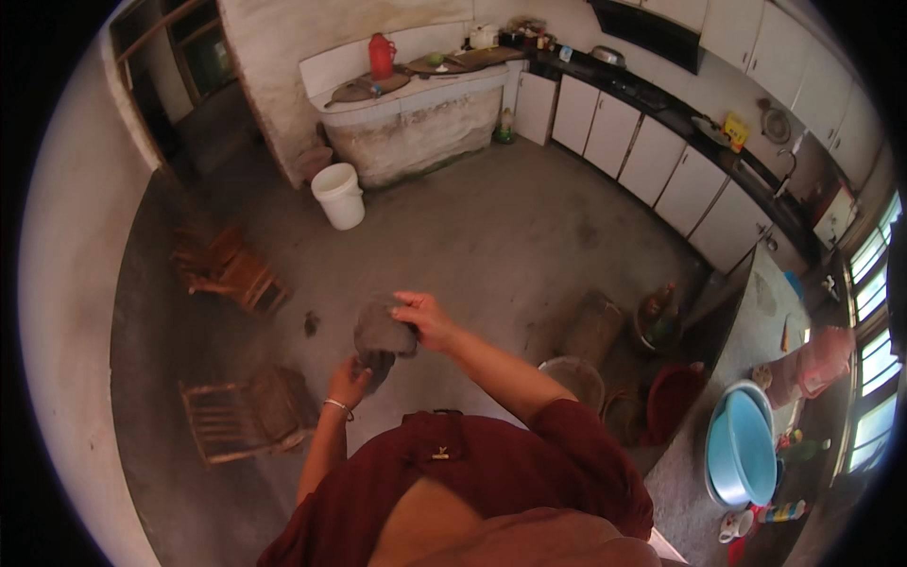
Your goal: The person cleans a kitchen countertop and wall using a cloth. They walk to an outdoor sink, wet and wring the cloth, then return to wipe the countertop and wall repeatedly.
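Observation:
A crumpled grey-brown cloth (382, 327) hangs between my two hands, above the floor in front of my body. My right hand (427, 322) pinches its upper right edge with thumb and fingers. Lower down and to the left, my left hand (351, 380) grips a darker, bunched end (378, 368) that seems part of the same cloth. A light bracelet circles my left wrist. Blur and folds hide the cloth's exact shape.
Two low wooden chairs, one nearer (248, 414) and one farther (230, 273), stand at left. A white bucket (338, 196) is by the masonry stove (418, 135). At right, a counter (673, 489) bears a blue basin (740, 450); tubs and a red basin (673, 404) sit below.

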Motion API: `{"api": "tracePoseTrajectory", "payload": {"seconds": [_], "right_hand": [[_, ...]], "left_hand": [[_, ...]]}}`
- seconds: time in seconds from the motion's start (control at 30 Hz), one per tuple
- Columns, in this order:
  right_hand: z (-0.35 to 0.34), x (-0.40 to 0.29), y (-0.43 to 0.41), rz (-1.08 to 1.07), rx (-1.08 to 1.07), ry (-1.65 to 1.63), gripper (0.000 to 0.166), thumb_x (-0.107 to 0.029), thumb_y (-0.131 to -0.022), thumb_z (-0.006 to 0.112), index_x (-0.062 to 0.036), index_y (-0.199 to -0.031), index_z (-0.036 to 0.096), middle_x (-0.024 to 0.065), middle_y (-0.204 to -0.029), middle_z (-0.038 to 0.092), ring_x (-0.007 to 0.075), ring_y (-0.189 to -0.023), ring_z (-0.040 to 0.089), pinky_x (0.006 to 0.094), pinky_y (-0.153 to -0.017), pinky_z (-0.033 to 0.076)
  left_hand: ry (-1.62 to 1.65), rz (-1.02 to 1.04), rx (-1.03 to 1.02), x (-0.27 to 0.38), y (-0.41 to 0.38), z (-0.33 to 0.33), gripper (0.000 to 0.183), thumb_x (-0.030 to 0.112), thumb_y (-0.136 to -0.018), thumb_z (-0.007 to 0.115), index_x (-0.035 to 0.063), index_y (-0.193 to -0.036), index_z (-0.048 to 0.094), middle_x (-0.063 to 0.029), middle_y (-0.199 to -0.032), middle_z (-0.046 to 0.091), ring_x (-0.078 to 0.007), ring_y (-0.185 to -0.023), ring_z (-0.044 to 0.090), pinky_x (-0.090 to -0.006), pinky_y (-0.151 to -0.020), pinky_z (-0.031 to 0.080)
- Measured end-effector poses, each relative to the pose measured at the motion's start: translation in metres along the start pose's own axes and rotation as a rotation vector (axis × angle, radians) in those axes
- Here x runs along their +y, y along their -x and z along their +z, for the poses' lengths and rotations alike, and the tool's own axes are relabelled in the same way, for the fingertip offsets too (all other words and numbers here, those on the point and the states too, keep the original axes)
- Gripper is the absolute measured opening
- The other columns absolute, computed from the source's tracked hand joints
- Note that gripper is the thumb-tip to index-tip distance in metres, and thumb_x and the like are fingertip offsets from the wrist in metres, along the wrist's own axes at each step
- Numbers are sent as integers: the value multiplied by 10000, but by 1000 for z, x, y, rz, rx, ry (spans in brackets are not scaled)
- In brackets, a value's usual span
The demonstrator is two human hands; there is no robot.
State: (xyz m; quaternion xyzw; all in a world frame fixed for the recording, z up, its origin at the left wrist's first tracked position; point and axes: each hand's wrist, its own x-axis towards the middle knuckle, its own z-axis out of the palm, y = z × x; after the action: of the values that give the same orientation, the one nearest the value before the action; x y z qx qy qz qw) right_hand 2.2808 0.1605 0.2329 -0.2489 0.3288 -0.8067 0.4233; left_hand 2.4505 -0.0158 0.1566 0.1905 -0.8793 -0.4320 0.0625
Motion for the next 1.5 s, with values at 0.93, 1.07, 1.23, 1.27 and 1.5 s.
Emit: {"api": "tracePoseTrajectory", "payload": {"seconds": [0.93, 1.07, 1.23, 1.27, 1.5], "right_hand": [[-582, -350, -368, 161, 419, 154, 395, -255, -832, 672, -10, -1119, 555, 101, -1089, 606, 213, -1033, 571, 395, -870, 481], [-631, -448, -419, -106, 510, 28, 147, -135, -858, 635, -23, -953, 623, 41, -904, 643, 143, -827, 602, 307, -753, 498], [-738, -525, -465, -293, 601, 113, 118, -54, -855, 606, -14, -965, 613, 56, -931, 650, 135, -812, 609, 304, -714, 506], [-758, -532, -476, -302, 665, 279, 81, -80, -852, 621, -19, -902, 637, 24, -864, 645, 105, -753, 586, 270, -668, 486], [-833, -630, -567, -326, 674, 1311, 349, -187, -786, 688, 0, -584, 473, 91, -518, 465, 186, -484, 399, 336, -456, 337]], "left_hand": [[1053, 179, -953, 263, -837, 216, 484, 127, -849, 592, 22, -1290, 420, -67, -1230, 535, -174, -1143, 504, -348, -975, 403], [1400, 141, -1062, 264, -950, 252, 521, 165, -842, 588, 17, -1305, 402, -100, -1224, 543, -210, -1141, 520, -373, -965, 415], [1499, -95, -883, 359, -1019, 278, 583, 205, -840, 608, 18, -1337, 365, -115, -1239, 527, -217, -1136, 520, -354, -936, 435], [1459, -126, -827, 366, -1040, 287, 617, 229, -835, 623, 15, -1346, 352, -119, -1247, 522, -219, -1139, 517, -360, -938, 432], [372, 258, -565, 375, -1222, 384, 815, 400, -773, 696, -17, -1357, 311, -165, -1284, 496, -245, -1151, 499, -372, -956, 404]]}}
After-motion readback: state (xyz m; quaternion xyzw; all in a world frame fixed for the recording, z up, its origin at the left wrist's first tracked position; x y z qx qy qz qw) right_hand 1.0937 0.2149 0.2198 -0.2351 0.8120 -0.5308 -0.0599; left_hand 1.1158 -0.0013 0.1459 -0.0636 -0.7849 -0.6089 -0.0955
